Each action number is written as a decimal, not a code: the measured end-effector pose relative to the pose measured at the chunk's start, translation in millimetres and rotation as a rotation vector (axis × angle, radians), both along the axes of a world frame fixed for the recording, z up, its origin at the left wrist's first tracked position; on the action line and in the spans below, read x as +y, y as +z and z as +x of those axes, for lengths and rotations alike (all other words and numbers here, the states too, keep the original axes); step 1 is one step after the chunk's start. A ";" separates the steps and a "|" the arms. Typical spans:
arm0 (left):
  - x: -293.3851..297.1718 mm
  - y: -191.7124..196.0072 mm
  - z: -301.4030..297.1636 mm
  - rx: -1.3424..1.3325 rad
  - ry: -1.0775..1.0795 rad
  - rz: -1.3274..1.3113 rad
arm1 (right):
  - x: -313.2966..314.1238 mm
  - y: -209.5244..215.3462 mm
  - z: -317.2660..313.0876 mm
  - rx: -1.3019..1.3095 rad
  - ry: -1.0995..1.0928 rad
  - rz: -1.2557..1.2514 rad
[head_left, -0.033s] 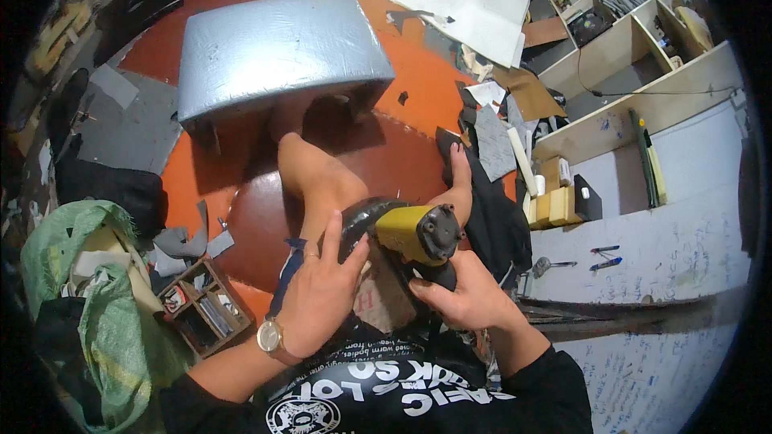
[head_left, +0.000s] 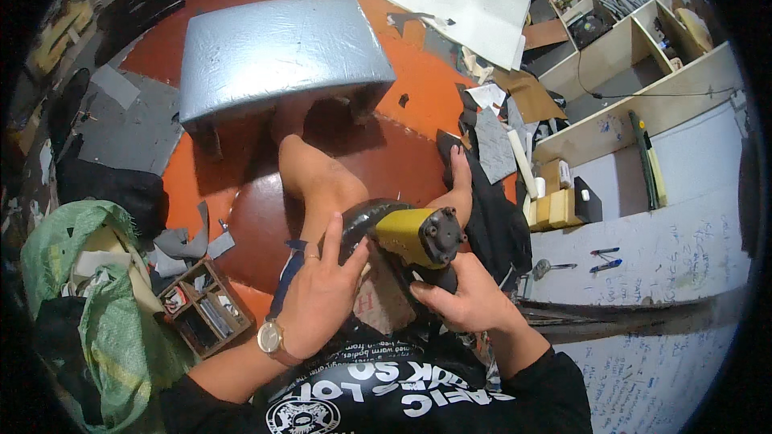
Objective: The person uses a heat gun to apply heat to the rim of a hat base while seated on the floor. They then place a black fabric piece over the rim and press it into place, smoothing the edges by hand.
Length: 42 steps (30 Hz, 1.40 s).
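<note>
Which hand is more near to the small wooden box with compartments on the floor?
Left. The left hand is just right of the wooden box; the right hand is farther right, gripping the yellow tool.

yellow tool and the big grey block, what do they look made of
The yellow tool in the right hand looks like painted metal or hard plastic: glossy yellow body, black bolted cap. The grey block looks like foam or padding under silvery sheeting with a soft sheen.

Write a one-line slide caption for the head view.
Seated person's right hand grips a yellow power tool; left hand steadies a dark piece on the lap.
</note>
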<state>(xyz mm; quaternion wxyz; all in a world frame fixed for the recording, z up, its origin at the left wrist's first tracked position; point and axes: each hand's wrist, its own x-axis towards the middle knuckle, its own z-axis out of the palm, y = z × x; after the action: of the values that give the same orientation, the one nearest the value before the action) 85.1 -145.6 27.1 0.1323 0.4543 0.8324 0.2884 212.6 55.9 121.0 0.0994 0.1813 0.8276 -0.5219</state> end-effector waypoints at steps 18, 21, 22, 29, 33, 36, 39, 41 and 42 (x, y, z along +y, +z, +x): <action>68.9 -16.7 -88.3 -0.272 -0.088 0.218 | 39.7 -2.3 80.7 -0.015 -0.431 -0.073; 54.7 -25.3 -81.1 -0.491 0.037 0.291 | 39.5 -6.2 91.2 0.040 -0.413 -0.099; 45.5 -27.4 -73.0 -0.609 0.124 0.309 | 39.4 -5.8 92.7 0.065 -0.400 -0.114; -22.7 -34.6 29.9 -0.509 0.394 0.267 | 40.7 -18.8 67.5 0.071 -0.242 -0.272; -28.9 -25.4 12.3 -0.362 0.244 0.242 | 35.7 -43.7 54.1 0.046 -0.123 -0.238; -5.7 -18.3 -28.3 -0.376 0.093 0.224 | 38.0 -55.1 56.9 0.017 -0.075 -0.215; 10.5 -9.5 -54.4 -0.466 -0.043 0.151 | 38.8 -63.1 60.6 0.093 -0.095 -0.214; 14.3 -6.7 -56.5 -0.525 -0.089 0.115 | 38.9 -65.1 63.0 0.127 -0.109 -0.235; 13.5 -6.4 -48.6 -0.456 -0.060 0.132 | 39.1 -64.9 63.9 0.139 -0.121 -0.250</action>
<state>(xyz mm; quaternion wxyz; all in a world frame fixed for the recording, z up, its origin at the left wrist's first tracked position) 36.5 -132.1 20.7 0.2954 0.4097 0.7464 0.4333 276.5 94.9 56.1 0.0319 0.1805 0.7486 -0.6372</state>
